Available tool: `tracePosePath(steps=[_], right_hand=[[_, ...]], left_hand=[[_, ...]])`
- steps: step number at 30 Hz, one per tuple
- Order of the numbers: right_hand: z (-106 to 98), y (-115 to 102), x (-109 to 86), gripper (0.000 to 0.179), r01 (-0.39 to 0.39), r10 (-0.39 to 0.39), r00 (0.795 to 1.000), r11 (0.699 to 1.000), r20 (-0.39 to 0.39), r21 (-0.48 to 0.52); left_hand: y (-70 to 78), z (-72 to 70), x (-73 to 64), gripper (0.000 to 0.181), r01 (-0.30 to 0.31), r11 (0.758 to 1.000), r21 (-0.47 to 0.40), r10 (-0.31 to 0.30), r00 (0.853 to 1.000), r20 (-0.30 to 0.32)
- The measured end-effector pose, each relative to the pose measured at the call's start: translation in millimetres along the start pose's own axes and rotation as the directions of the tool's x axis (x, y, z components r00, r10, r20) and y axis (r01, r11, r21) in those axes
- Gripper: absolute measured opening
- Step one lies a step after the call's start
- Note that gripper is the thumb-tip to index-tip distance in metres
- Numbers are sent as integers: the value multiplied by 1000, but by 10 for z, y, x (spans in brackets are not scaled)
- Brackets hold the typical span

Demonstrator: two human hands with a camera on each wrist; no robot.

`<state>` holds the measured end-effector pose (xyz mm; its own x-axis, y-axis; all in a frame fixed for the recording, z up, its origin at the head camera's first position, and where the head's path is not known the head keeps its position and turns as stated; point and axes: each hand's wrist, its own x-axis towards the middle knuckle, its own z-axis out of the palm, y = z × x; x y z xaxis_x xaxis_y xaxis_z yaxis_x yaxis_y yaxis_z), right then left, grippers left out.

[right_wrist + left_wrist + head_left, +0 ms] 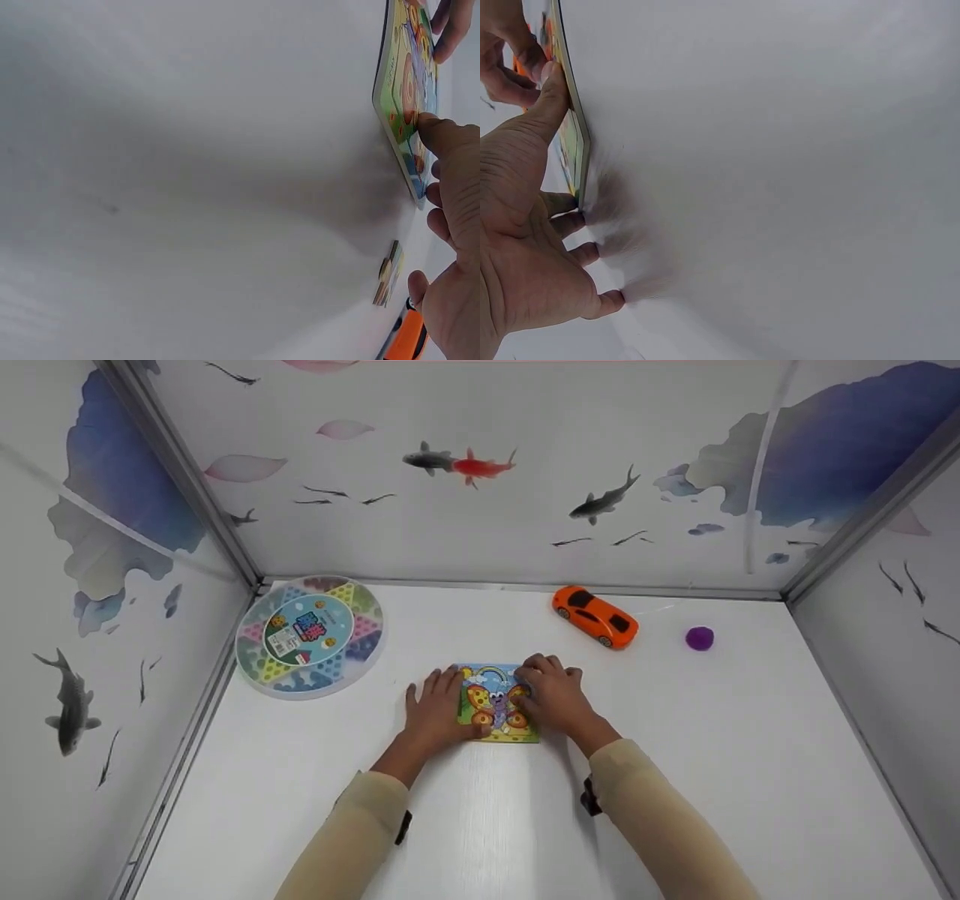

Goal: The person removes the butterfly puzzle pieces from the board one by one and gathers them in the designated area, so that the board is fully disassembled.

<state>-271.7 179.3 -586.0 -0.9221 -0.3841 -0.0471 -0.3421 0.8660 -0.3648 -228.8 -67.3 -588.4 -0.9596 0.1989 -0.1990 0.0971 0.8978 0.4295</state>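
Note:
A butterfly jigsaw puzzle [499, 706] lies flat on the white table in the head view, between both hands. My left hand [437, 710] steadies its left side, with the fingers stretched along that edge and the thumb on the front border. On the puzzle's right part is my right hand [556, 696], its thumb pressed to the picture and its fingers bent by the right edge. In the right wrist view the thumb [439, 131] touches the printed face. A small flat piece [388, 274] lies near the right little finger; in the head view the hand hides it.
A round Chinese checkers set [367, 660] lies at the back left. Behind the right hand is an orange toy car [596, 617], with a purple pom-pom ball [700, 638] farther right. Printed walls [480, 532] enclose the table at the back and sides.

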Motion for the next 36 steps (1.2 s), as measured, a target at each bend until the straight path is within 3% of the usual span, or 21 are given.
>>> tracePosePath(steps=[11, 23, 36], right_hand=[[130, -192, 98, 43, 66, -67, 997, 998, -50, -21], [134, -394, 248, 47, 12, -13, 1000, 999, -8, -43], [126, -471, 333, 60, -13, 16, 999, 998, 50, -58]], left_hand=[[10, 43, 12, 117, 12, 1000, 13, -12, 1000, 10], [-3, -3, 14, 115, -6, 1000, 24, 7, 1000, -5], [8, -13, 18, 115, 0, 1000, 20, 0, 1000, -6]])
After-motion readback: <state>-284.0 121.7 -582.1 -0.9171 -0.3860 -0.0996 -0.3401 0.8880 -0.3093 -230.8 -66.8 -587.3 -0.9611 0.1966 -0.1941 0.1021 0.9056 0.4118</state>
